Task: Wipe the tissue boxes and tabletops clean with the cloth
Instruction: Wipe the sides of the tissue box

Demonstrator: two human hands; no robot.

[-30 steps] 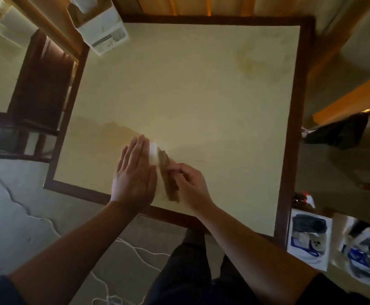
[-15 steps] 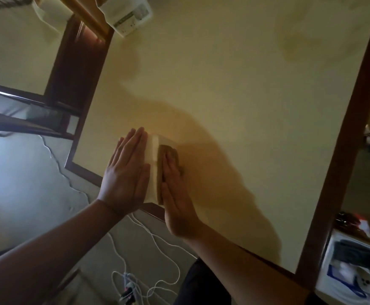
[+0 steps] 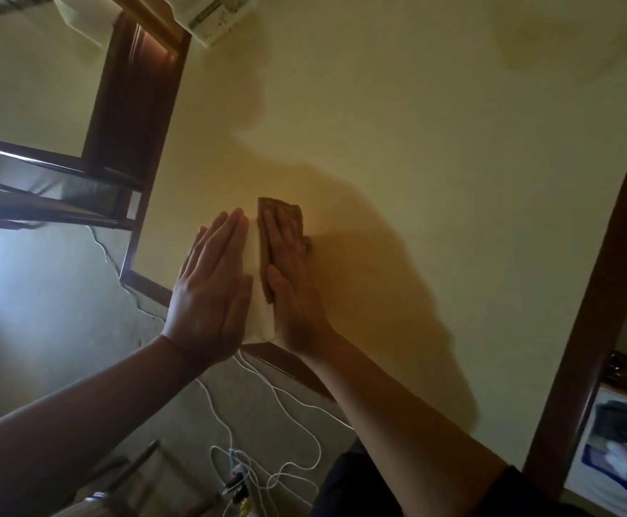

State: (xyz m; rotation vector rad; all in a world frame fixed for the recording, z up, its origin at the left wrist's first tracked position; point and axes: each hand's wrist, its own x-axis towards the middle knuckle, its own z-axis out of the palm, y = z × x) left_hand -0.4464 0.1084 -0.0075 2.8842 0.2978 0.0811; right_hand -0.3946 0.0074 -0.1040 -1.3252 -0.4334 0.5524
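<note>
A cream tabletop (image 3: pixel 435 151) with a dark wooden frame fills the view. A folded cloth (image 3: pixel 256 278), white with a brown layer on top, lies near the table's front left edge. My right hand (image 3: pixel 289 278) lies flat on the brown part with straight fingers. My left hand (image 3: pixel 211 289) lies flat beside it, fingers straight, covering the cloth's left side. A white tissue box (image 3: pixel 218 16) stands at the far left corner, partly cut off by the top of the view.
A dark wooden chair (image 3: pixel 80 162) stands left of the table. White cables and a power strip (image 3: pixel 241 475) lie on the floor below the front edge. A printed white box (image 3: pixel 618 449) sits on the floor at right.
Both hands and the cloth slid a little forward and right across the tabletop. The right hand, earlier pinching the cloth's edge, has lain flat on it since half a second ago.
</note>
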